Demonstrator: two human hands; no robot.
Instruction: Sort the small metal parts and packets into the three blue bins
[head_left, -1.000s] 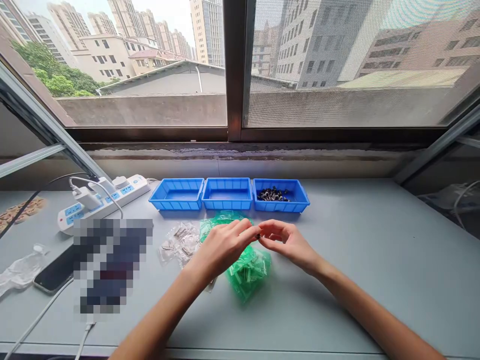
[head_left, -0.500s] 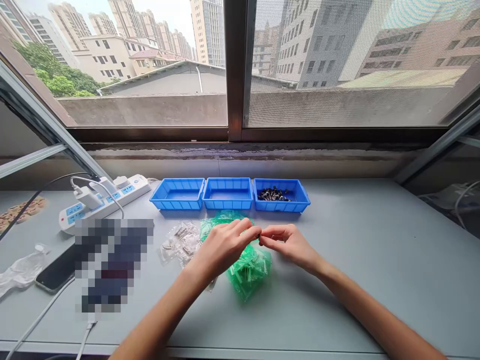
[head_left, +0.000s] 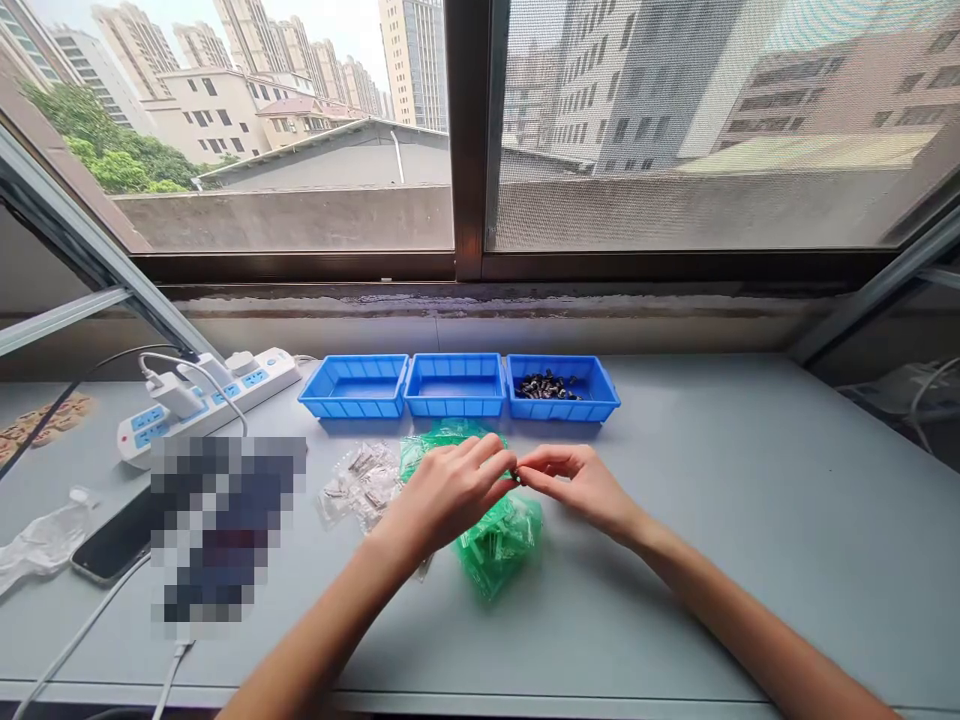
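Note:
My left hand (head_left: 457, 485) and my right hand (head_left: 574, 485) meet fingertip to fingertip above a green plastic bag (head_left: 499, 550). Between them is a small dark piece (head_left: 517, 476), mostly covered by the fingers and too small to name; both hands pinch it. Several small black and metallic parts (head_left: 551, 386) lie in the right-hand blue bin (head_left: 562, 410) behind the hands. Left of the green bag, partly behind my left hand, are small clear plastic packets (head_left: 364, 480) with thin pieces inside.
Two more blue bins, the middle bin (head_left: 455, 408) and the left bin (head_left: 352, 409), stand in the row. At left are a white power strip (head_left: 262, 375) with plugs and cables, a dark phone (head_left: 112, 545), and crumpled clear plastic (head_left: 49, 540). A window frame (head_left: 469, 150) rises behind the table.
My left thumb and fingertips have shifted slightly around the small dark piece, and the right fingertips moved a little left. Everything else stays in place.

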